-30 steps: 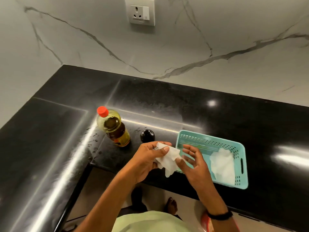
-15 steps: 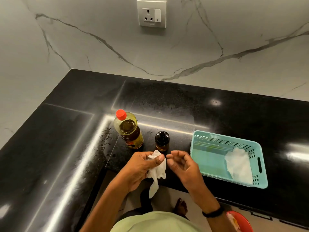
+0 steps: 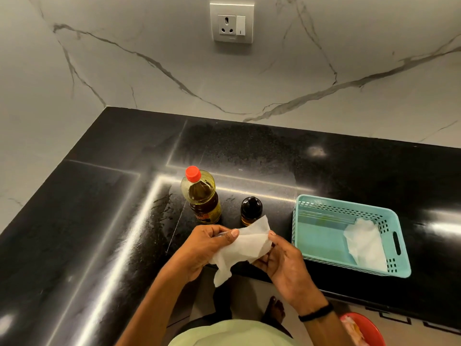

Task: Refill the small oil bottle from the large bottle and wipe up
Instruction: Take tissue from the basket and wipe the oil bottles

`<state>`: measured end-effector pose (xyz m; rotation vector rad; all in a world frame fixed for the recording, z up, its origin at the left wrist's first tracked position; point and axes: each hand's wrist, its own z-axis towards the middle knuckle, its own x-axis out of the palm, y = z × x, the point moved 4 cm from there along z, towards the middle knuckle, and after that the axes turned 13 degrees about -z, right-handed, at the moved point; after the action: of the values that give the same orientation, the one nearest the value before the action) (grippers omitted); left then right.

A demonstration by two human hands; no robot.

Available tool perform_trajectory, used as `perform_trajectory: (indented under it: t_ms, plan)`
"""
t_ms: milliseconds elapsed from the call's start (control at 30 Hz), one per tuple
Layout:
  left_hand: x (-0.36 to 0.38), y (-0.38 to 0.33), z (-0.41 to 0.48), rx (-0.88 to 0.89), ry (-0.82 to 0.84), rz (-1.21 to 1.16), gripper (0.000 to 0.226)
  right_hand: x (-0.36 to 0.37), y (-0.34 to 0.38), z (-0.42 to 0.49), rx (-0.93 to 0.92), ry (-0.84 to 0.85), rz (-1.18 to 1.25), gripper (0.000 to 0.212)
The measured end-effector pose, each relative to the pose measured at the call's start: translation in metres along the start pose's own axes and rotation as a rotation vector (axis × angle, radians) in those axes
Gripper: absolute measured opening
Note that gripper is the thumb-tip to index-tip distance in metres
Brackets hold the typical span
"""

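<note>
L hand (image 3: 202,247), R hand (image 3: 285,262) on 1 wipe (image 3: 245,244); 2 bottles (image 3: 202,196) (image 3: 251,211)

We're looking at a black granite countertop (image 3: 349,171) turning a corner, with ceiling lights glaring off it in long streaks. Behind it a white marble wall (image 3: 149,83) with grey veins is filling the top half, and a socket plate with one switch (image 3: 232,23) is sitting high up on it. A teal plastic basket (image 3: 349,265) is sitting on the right near the counter's front edge, with a crumpled white tissue (image 3: 364,240) lying in its right end. Something round and red (image 3: 361,328) is peeking in at the bottom right.
</note>
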<state>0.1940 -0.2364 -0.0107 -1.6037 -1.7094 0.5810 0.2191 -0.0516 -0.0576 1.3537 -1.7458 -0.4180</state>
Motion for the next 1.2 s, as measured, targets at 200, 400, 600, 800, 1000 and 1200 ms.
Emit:
perform_trajectory:
  t_ms: [200, 400, 600, 800, 1000, 1200]
  plan:
    - [0.011, -0.004, 0.019, 0.156, -0.030, 0.301, 0.019, 0.015, 0.000, -0.003, -0.017, 0.061, -0.304, 0.048]
    - [0.023, -0.025, 0.040, 0.436, -0.185, 0.662, 0.029, -0.019, 0.016, 0.018, -0.074, -0.222, -0.044, 0.032]
    - [0.048, -0.045, 0.068, 0.596, -0.282, 0.903, 0.040, -0.039, 0.055, 0.042, -0.310, -0.593, -0.655, 0.015]
    - [0.063, -0.051, 0.079, 0.686, -0.314, 0.994, 0.017, -0.011, 0.062, 0.063, -0.445, -0.455, -0.932, 0.039]
    - [0.063, -0.046, 0.080, 0.661, -0.272, 0.973, 0.019, 0.005, 0.042, 0.091, -0.450, -0.099, -1.103, 0.078]
    - [0.064, -0.050, 0.078, 0.673, -0.310, 0.963, 0.016, -0.002, 0.047, 0.106, -0.360, 0.005, -0.939, 0.079]
